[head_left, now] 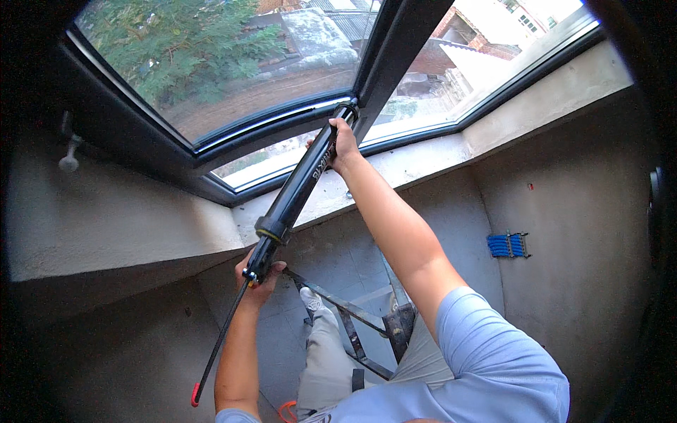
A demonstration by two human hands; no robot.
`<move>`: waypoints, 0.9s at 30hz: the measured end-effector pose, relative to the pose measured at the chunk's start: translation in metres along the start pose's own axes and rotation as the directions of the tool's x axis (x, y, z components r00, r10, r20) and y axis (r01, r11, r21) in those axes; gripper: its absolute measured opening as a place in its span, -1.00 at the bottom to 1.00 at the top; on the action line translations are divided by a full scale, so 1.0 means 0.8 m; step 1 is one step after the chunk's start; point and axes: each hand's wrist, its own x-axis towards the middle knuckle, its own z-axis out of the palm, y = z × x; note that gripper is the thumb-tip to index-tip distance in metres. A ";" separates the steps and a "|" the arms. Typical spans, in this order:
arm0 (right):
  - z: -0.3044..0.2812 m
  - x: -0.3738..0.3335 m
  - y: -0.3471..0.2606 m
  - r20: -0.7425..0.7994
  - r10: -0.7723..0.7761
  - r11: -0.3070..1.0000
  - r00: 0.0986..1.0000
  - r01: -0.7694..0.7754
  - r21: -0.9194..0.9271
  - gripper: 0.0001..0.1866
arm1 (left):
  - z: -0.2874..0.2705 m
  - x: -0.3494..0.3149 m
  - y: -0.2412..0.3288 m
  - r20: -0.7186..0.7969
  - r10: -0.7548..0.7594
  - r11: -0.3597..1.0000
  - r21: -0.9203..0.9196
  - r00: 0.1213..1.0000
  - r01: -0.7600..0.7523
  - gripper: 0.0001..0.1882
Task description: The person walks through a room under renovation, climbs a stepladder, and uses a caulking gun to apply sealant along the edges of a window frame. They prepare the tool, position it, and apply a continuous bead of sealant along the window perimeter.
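Observation:
A long black caulking gun point(300, 180) slants up and to the right, its front end against or very near the dark window frame point(391, 53). My left hand point(262, 277) is closed round its handle at the back; the trigger is mostly hidden. Farther up, my right hand point(344, 146) wraps the barrel close to the front cap. From the rear, a thin plunger rod point(224, 331) runs down and left, ending in a red tip point(195, 395). The nozzle cannot be made out.
Window panes point(211, 63) meet at the frame above a pale concrete sill point(437, 155). Below me stands a stepladder point(400, 328) beside my legs. Blue pipes point(508, 245) stick out of the right wall, and a pale rounded fitting point(68, 162) hangs at the left.

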 end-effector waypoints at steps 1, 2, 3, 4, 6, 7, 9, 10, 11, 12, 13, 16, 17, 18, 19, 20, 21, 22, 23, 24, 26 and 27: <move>0.001 -0.003 -0.007 -0.015 0.016 1.000 1.000 -0.016 -0.001 -0.49 | -0.011 -0.004 0.018 0.122 -0.161 0.982 -0.080 0.979 0.171 -0.49; 0.001 -0.006 -0.015 0.003 0.026 1.000 1.000 -0.026 -0.002 -0.48 | -0.022 -0.008 0.038 0.253 -0.306 0.931 -0.121 0.918 0.343 -0.45; 0.001 -0.009 -0.023 0.037 0.046 0.999 0.998 -0.047 0.012 -0.45 | -0.027 -0.003 0.056 0.312 -0.131 0.905 -0.349 0.941 0.242 -0.13; 0.000 -0.011 -0.033 0.073 0.040 0.999 0.997 -0.041 0.016 -0.44 | -0.033 -0.006 0.078 0.349 -0.138 0.845 -0.447 0.927 0.295 -0.02; -0.004 -0.016 -0.052 -0.030 0.075 0.991 0.997 -0.071 0.110 -0.43 | -0.032 -0.004 0.120 0.425 -0.114 0.683 -0.622 0.898 0.381 0.19; -0.005 -0.018 -0.061 -0.058 0.071 0.990 0.996 -0.064 0.122 -0.42 | -0.033 0.005 0.137 0.489 -0.091 0.736 -0.554 0.868 0.389 0.29; -0.007 -0.025 -0.074 0.050 0.073 0.993 0.996 -0.078 0.091 -0.36 | -0.036 0.015 0.169 0.508 -0.169 0.751 -0.488 0.844 0.444 0.25; -0.008 -0.033 -0.078 0.060 0.071 0.994 0.996 -0.076 0.080 -0.33 | -0.037 0.018 0.183 0.500 -0.176 0.780 -0.455 0.848 0.430 0.22; -0.009 -0.042 -0.080 0.121 0.078 0.996 0.990 -0.071 -0.056 -0.23 | -0.037 0.022 0.196 0.448 -0.056 0.817 -0.493 0.892 0.299 0.18; -0.011 -0.056 -0.079 0.052 0.006 0.985 0.999 0.003 -0.173 -0.14 | -0.040 0.022 0.208 0.436 -0.006 0.870 -0.442 0.900 0.219 0.04; -0.014 -0.076 -0.077 0.004 0.016 0.975 1.000 -0.014 -0.222 -0.14 | -0.036 0.023 0.220 0.406 0.023 0.917 -0.372 0.914 0.142 -0.05; -0.029 -0.166 -0.054 -0.032 -0.006 0.924 0.999 -0.007 -0.382 -0.15 | -0.029 0.023 0.252 0.361 -0.024 0.983 -0.160 0.932 0.087 -0.29; -0.038 -0.205 -0.044 -0.015 -0.003 0.912 1.000 -0.004 -0.411 -0.19 | -0.022 0.024 0.261 0.319 0.042 0.980 -0.198 0.947 0.024 -0.31; -0.046 -0.244 -0.034 0.051 -0.039 0.896 0.998 0.057 -0.440 -0.21 | -0.014 0.026 0.269 0.272 0.115 0.968 -0.246 0.955 -0.047 -0.33; -0.054 -0.288 -0.018 0.146 -0.073 0.895 0.987 0.129 -0.426 -0.19 | -0.010 0.024 0.276 0.321 0.028 0.936 -0.341 0.947 0.088 -0.32; -0.060 -0.327 -0.006 0.221 -0.091 0.899 0.971 0.176 -0.402 -0.15 | -0.005 0.023 0.283 0.374 -0.043 0.873 -0.437 0.926 0.217 -0.32; -0.066 -0.368 0.008 0.296 -0.132 0.869 0.946 0.253 -0.424 -0.10 | 0.002 0.019 0.289 0.444 -0.175 0.829 -0.415 0.879 0.375 -0.28; -0.070 -0.403 0.016 0.388 -0.219 0.852 0.895 0.369 -0.370 -0.13 | 0.006 0.018 0.294 0.467 -0.023 0.807 -0.514 0.884 0.292 -0.22; -0.068 -0.429 0.022 0.395 -0.238 0.846 0.887 0.389 -0.365 -0.12 | 0.019 0.014 0.301 0.433 -0.007 0.786 -0.554 0.901 0.273 -0.20; -0.065 -0.451 0.025 0.456 -0.281 0.817 0.845 0.460 -0.349 -0.10 | 0.027 0.009 0.307 0.430 0.037 0.769 -0.589 0.902 0.249 -0.18; -0.062 -0.489 0.022 0.539 -0.260 0.814 0.801 0.482 -0.324 -0.02 | 0.044 0.000 0.318 0.449 0.115 0.766 -0.608 0.886 0.209 -0.14; -0.056 -0.497 0.018 0.525 -0.308 0.773 0.794 0.530 -0.348 0.06 | 0.053 -0.002 0.325 0.442 0.107 0.731 -0.642 0.890 0.230 -0.12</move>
